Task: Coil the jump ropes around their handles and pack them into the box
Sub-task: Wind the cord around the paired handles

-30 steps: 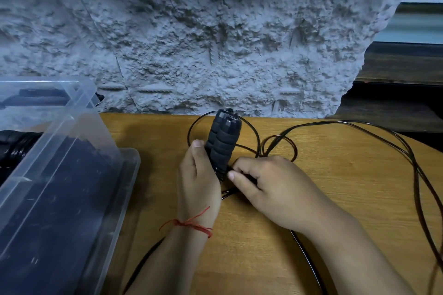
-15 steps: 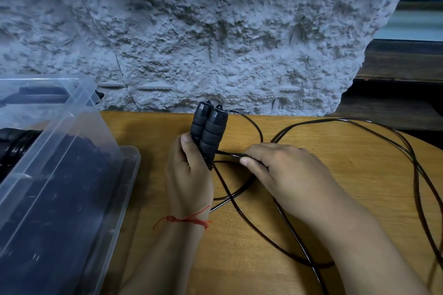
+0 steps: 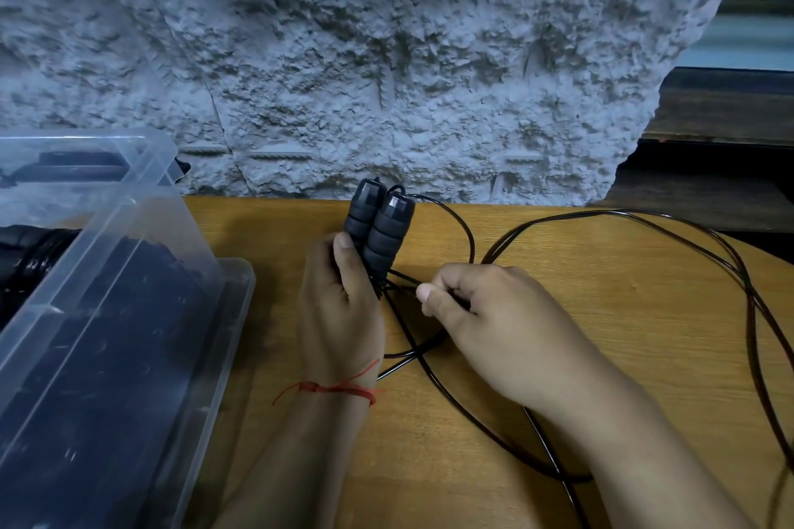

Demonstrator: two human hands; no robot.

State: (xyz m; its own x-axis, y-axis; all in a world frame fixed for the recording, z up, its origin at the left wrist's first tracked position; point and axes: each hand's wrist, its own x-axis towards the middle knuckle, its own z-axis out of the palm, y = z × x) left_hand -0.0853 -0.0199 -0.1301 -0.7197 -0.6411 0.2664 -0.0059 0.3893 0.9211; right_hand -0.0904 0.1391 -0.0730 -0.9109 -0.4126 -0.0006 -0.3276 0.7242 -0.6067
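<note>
Two black ribbed jump rope handles (image 3: 380,228) stand upright side by side, gripped at their lower ends by my left hand (image 3: 339,314). Just right of them, my right hand (image 3: 485,322) pinches the thin black rope (image 3: 468,241) close to the handles' base. The rope loops behind the handles and trails in long curves across the wooden table (image 3: 601,314) to the right and under my right forearm. A clear plastic box (image 3: 111,314) sits at the left; a coiled black jump rope (image 3: 34,258) lies inside it at its far left.
A rough grey stone wall (image 3: 386,77) rises right behind the table's far edge. The box's clear lid (image 3: 103,168) leans at the back left. A dark wooden ledge (image 3: 722,120) shows at the upper right.
The handles went from one visible bundle to two side by side and shifted left. My right hand has drawn the rope rightwards, and the small loops behind the handles have opened out.
</note>
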